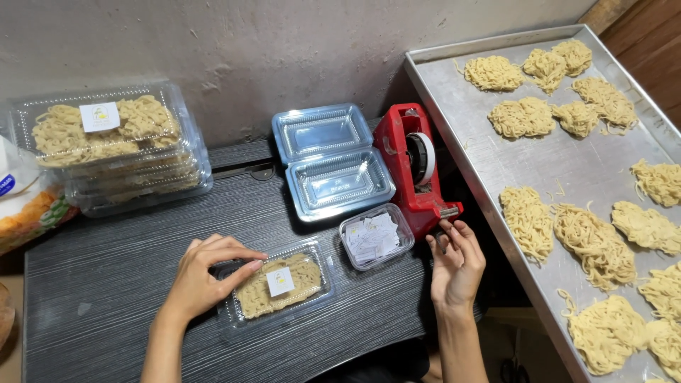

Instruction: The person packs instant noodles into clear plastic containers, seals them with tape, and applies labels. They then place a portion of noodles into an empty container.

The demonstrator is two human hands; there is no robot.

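On the dark table, noodle box [278, 285] long axis left-right, left hand [201, 276] fingers pressing its lid, right hand [456, 264] fingers pinching tape.

A shut, clear plastic clamshell box [278, 285] lies flat on the dark wood-grain table [99, 284], turned a little askew. It is packed with pale yellow dried noodles, and a small white square label sits on the middle of its lid. The fingers of the left hand [202, 273] rest on its near-left corner. A red desktop tape dispenser [415, 170] with a white roll stands upright just beside a metal tray, its cutter end touched by the fingertips of the right hand [457, 266].
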